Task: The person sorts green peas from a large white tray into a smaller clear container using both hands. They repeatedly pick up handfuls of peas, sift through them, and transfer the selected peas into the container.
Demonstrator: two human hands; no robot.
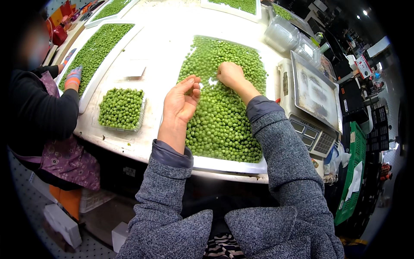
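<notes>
Shelled green peas (223,129) fill a white tray (226,164) in front of me, with a bare white patch of its floor showing between my hands. My left hand (182,100) is over the tray's left side, palm turned up and fingers curled; whether peas lie in the fingers cannot be told. My right hand (230,75) is bent down onto the peas right of that patch, its fingertips hidden, so what it holds is unclear. Left of the tray, a clear plastic container (141,119) heaped with peas (121,108) stands near the table's edge.
At the left, a co-worker's gloved hand (73,76) rests on peas in another white tray (106,69). A weighing scale (315,94) stands close at right, with stacked clear containers (282,34) behind it. More pea trays (258,9) are at the back. A green crate (351,191) is at right.
</notes>
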